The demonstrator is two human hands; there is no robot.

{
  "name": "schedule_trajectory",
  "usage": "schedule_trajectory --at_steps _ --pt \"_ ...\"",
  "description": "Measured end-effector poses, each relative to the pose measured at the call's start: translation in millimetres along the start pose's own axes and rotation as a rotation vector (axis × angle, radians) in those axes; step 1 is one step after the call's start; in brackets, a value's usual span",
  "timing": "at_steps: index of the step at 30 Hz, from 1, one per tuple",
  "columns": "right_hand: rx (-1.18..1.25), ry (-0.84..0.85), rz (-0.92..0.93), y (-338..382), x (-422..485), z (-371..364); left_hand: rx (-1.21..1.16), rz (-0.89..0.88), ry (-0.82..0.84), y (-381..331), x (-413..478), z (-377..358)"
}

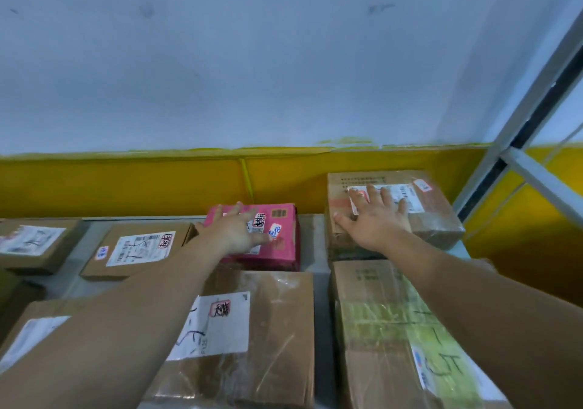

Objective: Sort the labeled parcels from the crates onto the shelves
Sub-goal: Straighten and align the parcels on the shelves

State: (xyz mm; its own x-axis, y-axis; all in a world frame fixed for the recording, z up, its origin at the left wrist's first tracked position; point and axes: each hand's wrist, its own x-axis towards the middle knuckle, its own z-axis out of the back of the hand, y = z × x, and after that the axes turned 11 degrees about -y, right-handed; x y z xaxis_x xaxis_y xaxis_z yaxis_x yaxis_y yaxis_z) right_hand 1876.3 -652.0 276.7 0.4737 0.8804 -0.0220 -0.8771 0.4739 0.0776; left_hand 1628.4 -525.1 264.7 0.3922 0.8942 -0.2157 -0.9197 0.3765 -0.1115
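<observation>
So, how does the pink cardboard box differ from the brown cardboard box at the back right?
The pink cardboard box is lower and smaller; the brown cardboard box looks taller and bulkier. The pink one carries small stickers, the brown one a long white label. Both stand by the yellow wall, with the left hand flat on the pink, the right hand on the brown.

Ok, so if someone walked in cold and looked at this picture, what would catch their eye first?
Probably the pink box at the back of the shelf, the one bright parcel among brown ones, with the left hand spread flat on top of it. Just to its right, the right hand lies flat on a brown box. Behind both, a yellow band runs along the foot of the pale wall.
</observation>
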Motion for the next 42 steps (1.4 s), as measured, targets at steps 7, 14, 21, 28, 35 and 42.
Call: schedule_trajectory --at_steps 7,14,21,28,35,42 --pt "-0.010 -0.022 -0.026 3 0 -5 -0.028 -0.053 0.094 -4 23 -14" --pt "0.007 -0.025 -0.039 4 -2 -2 -0.037 -0.063 0.074 -7 28 -6" --pt "0.074 -0.025 0.063 42 17 21 -0.063 -0.008 -0.004 24 -8 6" --pt "0.118 -0.003 0.426 143 -4 22 -0.110 0.050 -0.096 77 -91 23" --pt "0.164 0.042 0.589 220 -62 22 -0.070 0.119 -0.132 159 -163 12" --pt "0.107 0.071 0.464 265 -126 5 0.028 0.115 -0.046 240 -198 -13"
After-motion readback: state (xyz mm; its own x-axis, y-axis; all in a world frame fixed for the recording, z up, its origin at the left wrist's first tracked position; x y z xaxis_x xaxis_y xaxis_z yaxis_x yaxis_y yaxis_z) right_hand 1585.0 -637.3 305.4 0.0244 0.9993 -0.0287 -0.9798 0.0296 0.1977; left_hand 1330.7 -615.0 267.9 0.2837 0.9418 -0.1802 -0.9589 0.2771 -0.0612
